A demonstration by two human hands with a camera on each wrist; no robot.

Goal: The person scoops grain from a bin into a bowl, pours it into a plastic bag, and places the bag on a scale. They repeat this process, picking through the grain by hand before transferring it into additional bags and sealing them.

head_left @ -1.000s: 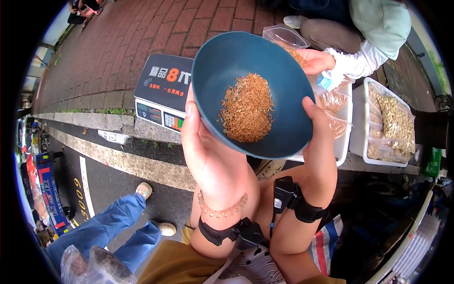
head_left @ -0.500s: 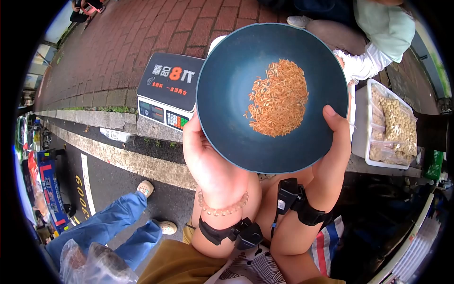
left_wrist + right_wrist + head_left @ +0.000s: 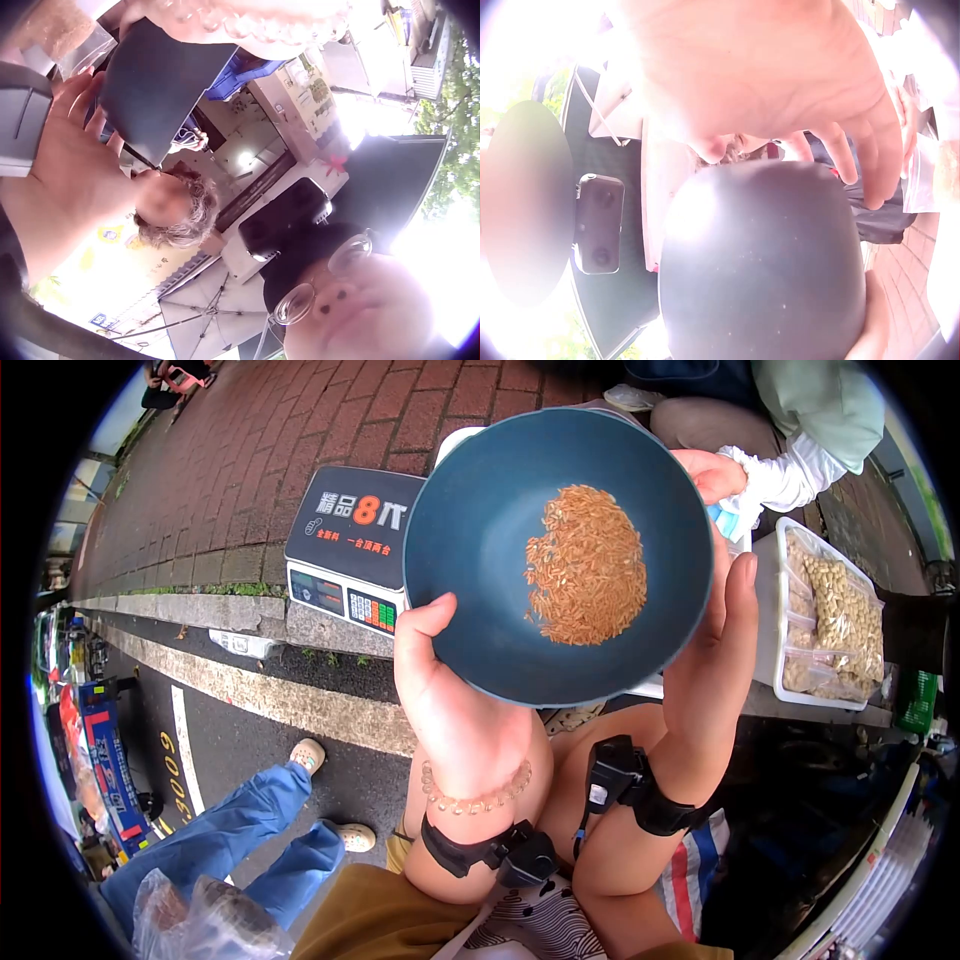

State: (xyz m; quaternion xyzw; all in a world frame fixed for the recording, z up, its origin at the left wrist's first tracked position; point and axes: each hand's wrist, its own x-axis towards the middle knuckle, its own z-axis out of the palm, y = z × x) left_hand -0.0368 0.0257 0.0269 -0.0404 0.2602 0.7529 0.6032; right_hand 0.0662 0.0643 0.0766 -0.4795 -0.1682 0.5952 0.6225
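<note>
A dark blue-green bowl (image 3: 470, 490) is held up and tilted, its inside facing the head camera. Reddish-brown, rice-like grains (image 3: 588, 565) are heaped right of its centre. My left hand (image 3: 455, 700) grips the bowl's near-left edge, thumb hooked over the rim and fingers hidden beneath. My right hand (image 3: 725, 630) lies along the right side, thumb raised off the rim. In the right wrist view its fingers (image 3: 840, 154) stretch straight beside the bowl's rounded outside (image 3: 761, 262). The left wrist view also shows these straight fingers at the dark underside (image 3: 154, 82).
A digital scale (image 3: 350, 540) stands on the kerb to the left. Bagged pale nuts fill a white tray (image 3: 783, 690) at right. Behind the bowl's right edge is another person's hand (image 3: 715, 475). A person in blue trousers (image 3: 220, 825) stands at lower left.
The bowl tilted further toward the head camera and rose rightward, then shifted slightly back left. The grains slid right within it. My left thumb came over the rim; my right thumb lifted off it.
</note>
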